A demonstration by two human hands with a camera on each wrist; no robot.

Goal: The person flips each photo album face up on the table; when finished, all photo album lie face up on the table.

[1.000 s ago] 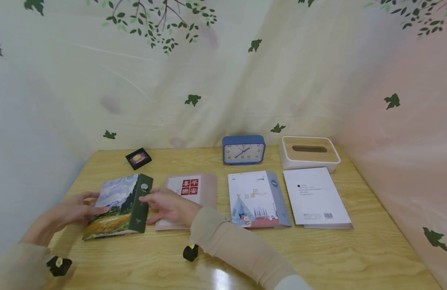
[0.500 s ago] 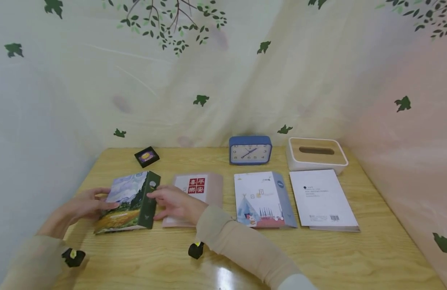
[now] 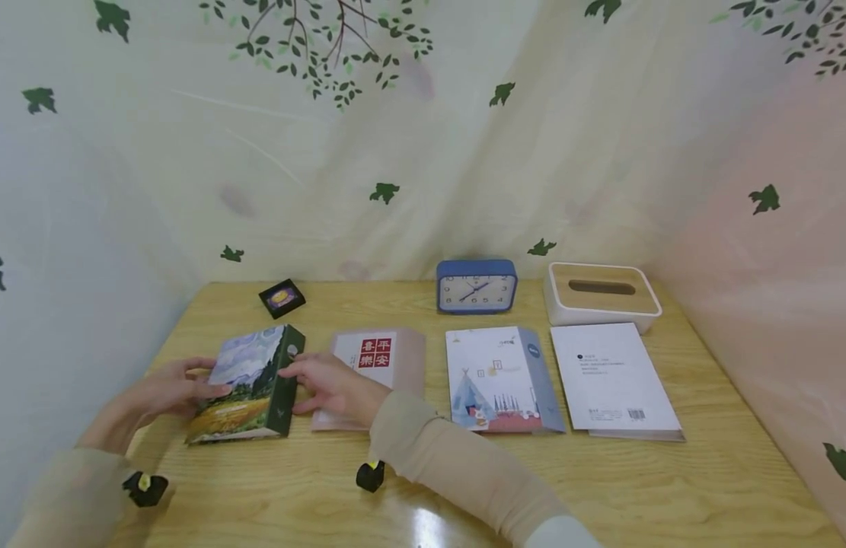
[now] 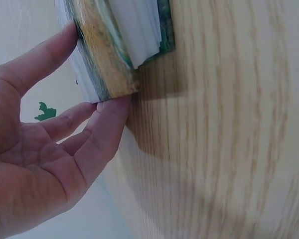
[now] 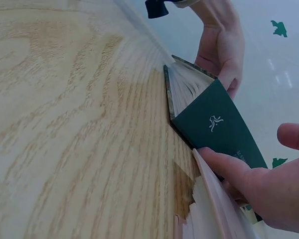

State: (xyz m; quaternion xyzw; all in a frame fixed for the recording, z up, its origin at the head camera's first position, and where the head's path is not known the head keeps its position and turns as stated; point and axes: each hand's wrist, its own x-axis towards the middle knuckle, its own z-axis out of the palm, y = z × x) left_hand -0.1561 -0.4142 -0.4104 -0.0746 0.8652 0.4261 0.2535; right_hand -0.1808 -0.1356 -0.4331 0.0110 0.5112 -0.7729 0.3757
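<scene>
A thick book with a painted landscape cover [image 3: 247, 384] and a dark green spine lies on the left of the wooden table. My left hand [image 3: 169, 392] grips its left edge, thumb on the cover and fingertips at the edge below. In the left wrist view that edge [image 4: 107, 55] shows above the table, with pages visible. My right hand [image 3: 336, 388] touches the green spine [image 5: 219, 124] with extended fingers, one tip at the spine's lower edge. A pink-bordered book [image 3: 409, 361] with red character squares lies beneath the right hand, partly hidden by it.
Right of the pink book lie a tent-illustrated book [image 3: 494, 380] and a white book with a barcode [image 3: 614, 380]. Behind them stand a blue clock [image 3: 476, 288] and a tissue box [image 3: 604, 297]. A small black square item [image 3: 282, 298] lies back left. Patterned fabric [image 3: 313, 183] borders the table.
The head view has shifted, so the scene sits further right in the frame. Both hands keep nearly the same places on the landscape book, and the other objects stay put.
</scene>
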